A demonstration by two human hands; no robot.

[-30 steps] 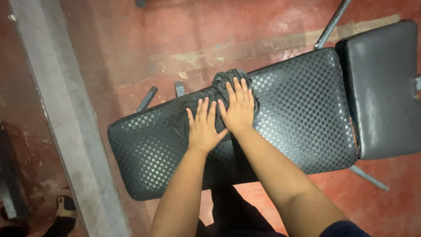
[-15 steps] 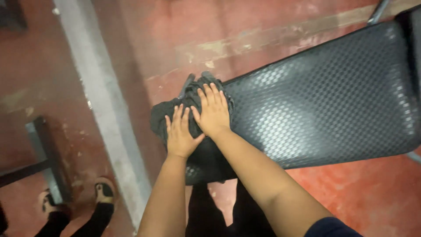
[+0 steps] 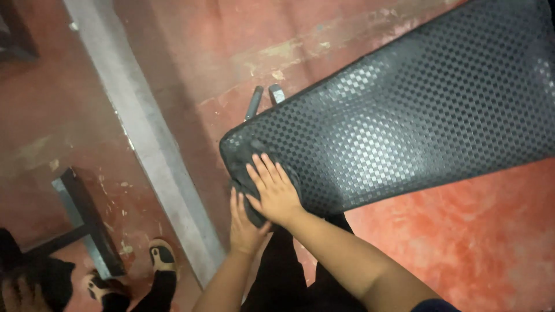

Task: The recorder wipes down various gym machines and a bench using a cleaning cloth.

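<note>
Dark cloth (image 3: 245, 167) lies bunched at the rounded corner of the padded black worktop (image 3: 416, 110), which is shiny with tiny squares. My right hand (image 3: 274, 193) presses flat on it, fingers spread, its grip holding nothing. My left hand (image 3: 243, 225) lies flat at the pad's edge, partly under it.

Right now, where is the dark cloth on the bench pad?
In the head view, the cloth lies at the left end of the pad, under the right hand, with the left hand beside it.
</note>
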